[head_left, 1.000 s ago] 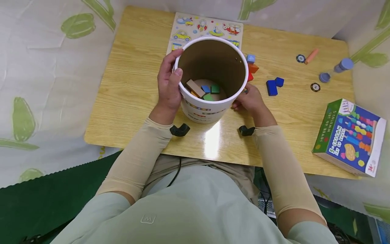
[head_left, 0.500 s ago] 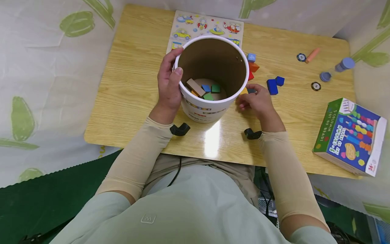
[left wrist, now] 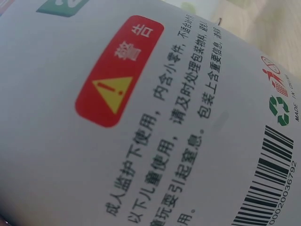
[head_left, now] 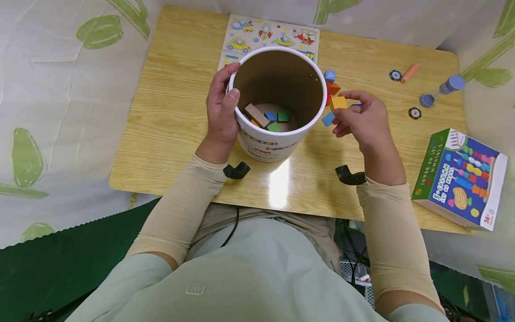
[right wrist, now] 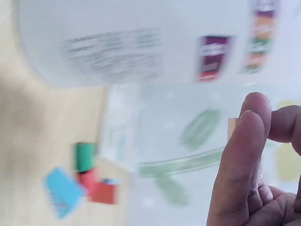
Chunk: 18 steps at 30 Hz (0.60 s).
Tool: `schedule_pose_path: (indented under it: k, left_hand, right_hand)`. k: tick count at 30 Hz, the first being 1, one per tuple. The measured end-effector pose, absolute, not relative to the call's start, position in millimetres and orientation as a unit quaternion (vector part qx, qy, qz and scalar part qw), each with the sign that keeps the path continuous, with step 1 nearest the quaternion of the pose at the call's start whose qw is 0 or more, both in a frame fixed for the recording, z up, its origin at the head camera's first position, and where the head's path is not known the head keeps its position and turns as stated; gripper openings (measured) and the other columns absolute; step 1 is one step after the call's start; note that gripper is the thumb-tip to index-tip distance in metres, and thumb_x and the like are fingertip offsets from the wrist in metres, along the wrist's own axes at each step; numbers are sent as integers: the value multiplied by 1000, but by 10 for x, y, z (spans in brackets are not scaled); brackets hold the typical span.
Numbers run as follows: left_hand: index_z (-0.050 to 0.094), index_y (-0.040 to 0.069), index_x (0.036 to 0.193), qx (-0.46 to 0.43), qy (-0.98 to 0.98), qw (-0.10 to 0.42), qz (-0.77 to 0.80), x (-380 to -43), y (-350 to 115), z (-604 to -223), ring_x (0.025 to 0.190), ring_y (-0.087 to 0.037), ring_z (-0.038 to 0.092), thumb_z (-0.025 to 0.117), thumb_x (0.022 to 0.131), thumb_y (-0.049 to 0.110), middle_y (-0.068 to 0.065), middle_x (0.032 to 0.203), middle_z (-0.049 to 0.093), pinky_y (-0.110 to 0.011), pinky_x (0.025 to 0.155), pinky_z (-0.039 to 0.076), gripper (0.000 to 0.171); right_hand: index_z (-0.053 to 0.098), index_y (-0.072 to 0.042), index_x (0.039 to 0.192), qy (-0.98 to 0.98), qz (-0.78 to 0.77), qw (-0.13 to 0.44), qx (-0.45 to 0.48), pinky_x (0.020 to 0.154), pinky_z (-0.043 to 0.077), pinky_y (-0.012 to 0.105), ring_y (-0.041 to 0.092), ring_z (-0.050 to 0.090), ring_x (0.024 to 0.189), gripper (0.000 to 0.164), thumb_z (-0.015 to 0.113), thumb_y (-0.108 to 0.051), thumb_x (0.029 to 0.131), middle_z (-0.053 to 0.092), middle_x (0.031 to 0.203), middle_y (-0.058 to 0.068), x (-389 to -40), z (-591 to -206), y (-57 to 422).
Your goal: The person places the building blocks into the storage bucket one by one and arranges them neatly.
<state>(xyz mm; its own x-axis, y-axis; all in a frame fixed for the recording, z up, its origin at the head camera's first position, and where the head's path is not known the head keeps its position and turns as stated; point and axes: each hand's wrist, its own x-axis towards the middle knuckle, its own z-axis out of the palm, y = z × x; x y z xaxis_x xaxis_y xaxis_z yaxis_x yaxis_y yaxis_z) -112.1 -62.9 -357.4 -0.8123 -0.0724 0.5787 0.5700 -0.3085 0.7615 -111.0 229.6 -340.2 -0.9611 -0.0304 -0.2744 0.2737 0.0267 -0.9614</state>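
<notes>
My left hand (head_left: 221,116) grips the rim of a white bucket (head_left: 263,150) at its left side, thumb over the edge. Inside lie several wooden blocks, among them a tan plank (head_left: 256,115) and a green block (head_left: 283,116). To the right of the bucket, my right hand (head_left: 368,118) pinches a yellow block (head_left: 338,103) between thumb and fingers. The right wrist view shows only a sliver of the yellow block (right wrist: 231,128) beside the fingertips. Printed text and a barcode on the bucket wall (left wrist: 56,155) fill the left wrist view.
Near the bucket's right side lie a light blue block (head_left: 328,119), orange block (head_left: 333,87), small blue cube (head_left: 330,75) and green block (right wrist: 84,157). A picture board (head_left: 273,33) lies behind. Farther right are a sand timer (head_left: 442,91), an orange stick (head_left: 410,72) and a bead-set box (head_left: 460,179).
My right hand has come away from low beside the bucket, rising and moving right with the yellow block. It now covers most of the dark blue blocks. The left hand and bucket stay put.
</notes>
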Motion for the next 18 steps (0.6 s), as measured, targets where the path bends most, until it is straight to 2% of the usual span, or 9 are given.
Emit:
schedule_pose_path:
  k: [6,10,18]
  left_hand:
    - [35,-15,125,-230,-551,207,-775,-1128,-628,-3583,113,-52,34,36,81,11,-41,122,35,-49,96,38,51]
    - [34,-15,125,-229,-552,205,-775,-1126,-634,-3583,113,-52,33,35,81,11,-41,123,34,-50,96,38,52]
    - [34,-16,124,-232,-539,205,-783,-1140,-627,-3600,113,-53,33,36,80,10,-41,123,35,-50,96,38,51]
  right_hand:
    - [58,0,117,676,-734,64,10,47,52,35,27,61,44,41,70,2,78,64,66,19,-998,-2956,2181]
    - [59,4,115,650,-756,61,-46,44,52,34,28,58,42,39,67,8,77,61,63,22,-925,-2750,1993]
    - [59,4,116,631,-763,83,-108,43,51,33,29,56,42,38,60,10,78,61,63,22,-893,-2731,1727]
